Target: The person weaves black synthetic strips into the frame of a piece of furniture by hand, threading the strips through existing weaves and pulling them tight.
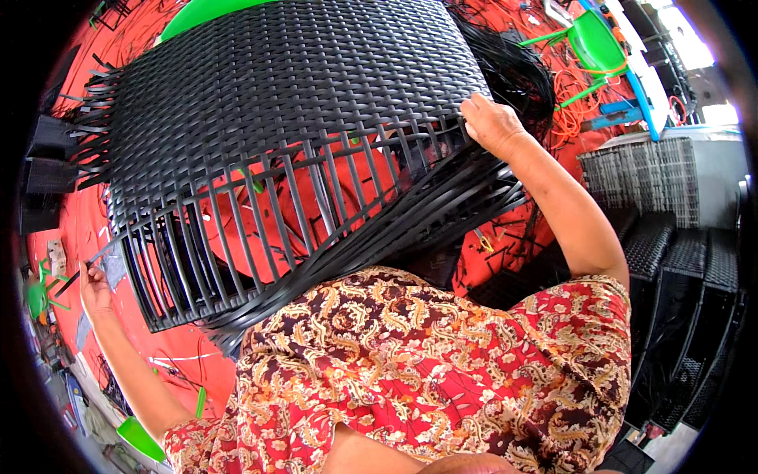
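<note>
In front of me stands a black woven panel (292, 79), its far part tightly woven and its near part still bare lengthwise strands. My left hand (96, 291) is out at the left, fingers pinched on a thin black strip (101, 253) that runs toward the panel's left edge. At the panel's right edge, my right hand (493, 125) is closed with the fingertips against the weave; whether a strip lies in them is hidden. A thick bundle of loose black strips (379, 217) hangs across the near side. Cut strip ends (91, 130) stick out at the left.
Red floor covering (150, 47) is littered with black scraps. A green chair (596, 43) and orange cord (568, 107) are at the far right. Stacked dark woven pieces (687, 268) stand at the right, below a grey woven piece (643, 178).
</note>
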`<act>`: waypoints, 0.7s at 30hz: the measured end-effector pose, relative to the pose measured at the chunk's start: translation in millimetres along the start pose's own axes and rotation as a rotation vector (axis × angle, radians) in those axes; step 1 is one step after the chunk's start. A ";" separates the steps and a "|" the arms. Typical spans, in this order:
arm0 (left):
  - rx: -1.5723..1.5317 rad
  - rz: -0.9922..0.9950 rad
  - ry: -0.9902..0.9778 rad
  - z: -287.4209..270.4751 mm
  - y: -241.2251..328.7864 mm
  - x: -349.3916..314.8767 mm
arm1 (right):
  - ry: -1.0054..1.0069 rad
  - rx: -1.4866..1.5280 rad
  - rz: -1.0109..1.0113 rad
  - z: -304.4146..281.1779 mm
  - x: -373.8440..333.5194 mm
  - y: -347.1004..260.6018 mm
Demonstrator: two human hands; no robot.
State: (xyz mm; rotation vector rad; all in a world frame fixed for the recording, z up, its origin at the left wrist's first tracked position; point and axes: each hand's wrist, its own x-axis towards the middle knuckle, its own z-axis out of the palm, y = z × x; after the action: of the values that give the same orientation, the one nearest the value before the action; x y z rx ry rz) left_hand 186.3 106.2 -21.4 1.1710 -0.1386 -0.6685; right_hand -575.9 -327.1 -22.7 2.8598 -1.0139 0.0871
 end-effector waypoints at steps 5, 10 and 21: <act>-0.031 -0.045 -0.040 5.8 -3.4 -11.3 | 0.156 0.060 0.219 27.5 -14.4 -8.8; 0.052 0.080 0.025 -9.6 0.8 24.8 | 0.105 0.062 0.099 16.2 -23.6 -8.2; 0.318 0.016 0.316 -158.3 77.4 77.9 | 0.264 0.542 0.360 -28.5 -44.7 27.9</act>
State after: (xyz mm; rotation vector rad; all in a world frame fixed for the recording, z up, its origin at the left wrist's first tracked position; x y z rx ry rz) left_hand 349.5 207.8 -35.4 1.5651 0.0142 -0.4490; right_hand -628.7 -317.4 3.9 2.9330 -1.6318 0.8660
